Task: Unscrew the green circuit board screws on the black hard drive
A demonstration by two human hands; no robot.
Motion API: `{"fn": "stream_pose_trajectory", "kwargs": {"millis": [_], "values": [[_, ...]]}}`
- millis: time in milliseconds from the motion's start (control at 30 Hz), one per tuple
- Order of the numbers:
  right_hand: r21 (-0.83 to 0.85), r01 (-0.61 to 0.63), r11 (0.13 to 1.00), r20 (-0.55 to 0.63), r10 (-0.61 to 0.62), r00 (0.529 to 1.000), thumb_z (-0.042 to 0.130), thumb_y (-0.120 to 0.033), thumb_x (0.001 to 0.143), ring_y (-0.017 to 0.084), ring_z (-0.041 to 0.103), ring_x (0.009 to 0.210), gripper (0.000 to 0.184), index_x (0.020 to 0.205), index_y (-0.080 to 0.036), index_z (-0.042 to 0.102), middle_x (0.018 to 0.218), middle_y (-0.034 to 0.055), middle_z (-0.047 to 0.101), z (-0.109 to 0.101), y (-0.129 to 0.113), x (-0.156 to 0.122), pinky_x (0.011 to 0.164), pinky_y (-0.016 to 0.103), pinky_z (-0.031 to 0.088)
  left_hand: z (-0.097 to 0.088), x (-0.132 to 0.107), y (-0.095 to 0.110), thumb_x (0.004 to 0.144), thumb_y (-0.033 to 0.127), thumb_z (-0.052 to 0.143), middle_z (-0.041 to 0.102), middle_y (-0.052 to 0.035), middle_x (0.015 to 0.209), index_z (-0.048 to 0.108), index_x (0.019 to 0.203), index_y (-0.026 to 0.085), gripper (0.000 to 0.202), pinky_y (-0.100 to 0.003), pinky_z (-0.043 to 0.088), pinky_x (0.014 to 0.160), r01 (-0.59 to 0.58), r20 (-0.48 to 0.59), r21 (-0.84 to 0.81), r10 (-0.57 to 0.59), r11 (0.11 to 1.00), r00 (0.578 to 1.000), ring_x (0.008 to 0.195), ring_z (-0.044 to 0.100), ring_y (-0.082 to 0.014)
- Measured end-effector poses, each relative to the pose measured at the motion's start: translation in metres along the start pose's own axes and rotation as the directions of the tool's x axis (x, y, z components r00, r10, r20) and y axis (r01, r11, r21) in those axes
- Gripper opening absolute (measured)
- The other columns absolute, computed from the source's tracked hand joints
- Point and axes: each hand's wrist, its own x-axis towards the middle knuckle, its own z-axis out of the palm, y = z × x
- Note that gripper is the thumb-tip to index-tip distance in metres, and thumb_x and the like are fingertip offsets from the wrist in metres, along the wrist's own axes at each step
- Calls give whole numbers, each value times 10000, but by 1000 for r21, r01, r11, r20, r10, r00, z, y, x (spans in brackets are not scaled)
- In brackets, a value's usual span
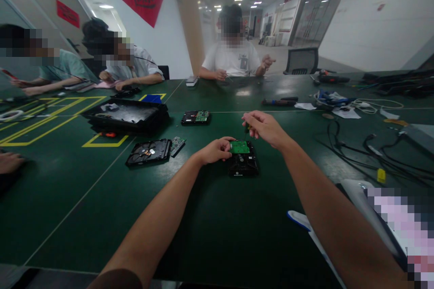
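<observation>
A black hard drive (242, 165) lies on the dark green table (217, 216) in front of me, its green circuit board (239, 146) facing up. My left hand (217, 150) rests against the drive's left side, fingers curled on the board's edge. My right hand (262, 126) hovers just above the drive's far right corner, fingers pinched round a thin screwdriver (247, 130) that points down at the board.
Another opened drive (149, 151) with a loose board (177, 144) lies to the left, a third drive (195, 117) farther back, and a black tray (125, 115) beyond. Cables (369, 144) and tools spread at right. Three people sit across the table; another hand (10, 161) shows at far left.
</observation>
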Motion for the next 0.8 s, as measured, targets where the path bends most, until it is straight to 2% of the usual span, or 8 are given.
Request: {"fn": "stream_pose_trajectory", "kwargs": {"millis": [67, 133, 300, 433, 567, 667, 733, 800], "values": [[-56, 14, 998, 2, -13, 1000, 676, -527, 878, 144, 578, 591, 337, 1038, -230, 687, 817, 51, 691, 0, 1, 0, 507, 301, 439, -1, 0, -1, 744, 162, 709, 395, -111, 1556, 435, 648, 133, 292, -240, 498, 610, -9, 5, 3, 9, 1000, 1000, 698, 546, -43], [-96, 26, 995, -8, -26, 1000, 721, -483, 845, 150, 586, 608, 319, 1042, -232, 699, 837, 48, 687, 0, 2, -1, 534, 314, 465, -1, 0, -2, 743, 158, 711, 402, -109, 1548, 436, 646, 134, 293, -250, 501, 610, -10, 5, 10, 10, 1000, 1000, 685, 548, -44], [-79, 27, 997, -44, -31, 999, 745, -473, 819, 155, 573, 644, 310, 1015, -234, 710, 862, 54, 681, -5, -4, 0, 536, 318, 457, -1, 0, -2, 743, 142, 713, 411, -105, 1538, 438, 651, 135, 290, -245, 507, 619, 3, -4, 20, -3, 1000, 1000, 746, 581, -69], [-53, 58, 997, -150, -66, 987, 723, -495, 839, 159, 564, 671, 324, 1029, -233, 696, 848, 55, 664, -11, -20, -3, 524, 302, 434, -1, 0, -3, 755, 139, 703, 377, -104, 1556, 436, 665, 133, 282, -228, 496, 593, -13, 8, 9, 13, 1000, 1000, 748, 576, -64], [-65, 139, 988, -293, -152, 944, 710, -515, 849, 170, 587, 714, 357, 1064, -230, 698, 864, 54, 649, -14, -47, -10, 536, 297, 447, -2, 0, -3, 740, 117, 694, 396, -113, 1533, 440, 666, 133, 265, -223, 500, 588, -23, 4, 4, 23, 1000, 1000, 760, 576, -71], [-56, 240, 969, -377, -243, 894, 701, -525, 865, 168, 604, 728, 361, 1095, -246, 692, 879, 49, 642, -14, -70, -12, 549, 295, 464, -2, 0, -2, 723, 108, 697, 393, -107, 1542, 445, 672, 133, 258, -217, 506, 590, -4, 9, -9, 4, 1000, 1000, 768, 578, -72], [-69, 303, 951, -397, -305, 866, 685, -545, 879, 167, 626, 756, 377, 1133, -268, 675, 927, 47, 653, -15, -81, -5, 568, 287, 474, -2, 0, -1, 723, 110, 702, 386, -106, 1553, 445, 679, 134, 262, -212, 508, 589, 5, 12, -13, -5, 1000, 1000, 764, 576, -68], [-109, 306, 946, -430, -322, 843, 656, -599, 883, 169, 644, 778, 446, 1205, -293, 637, 976, 50, 673, -19, -87, 7, 579, 281, 471, -2, 0, -2, 728, 113, 706, 381, -110, 1556, 443, 683, 133, 268, -207, 506, 580, -5, 12, -21, 5, 1000, 1000, 753, 576, -62]]}}
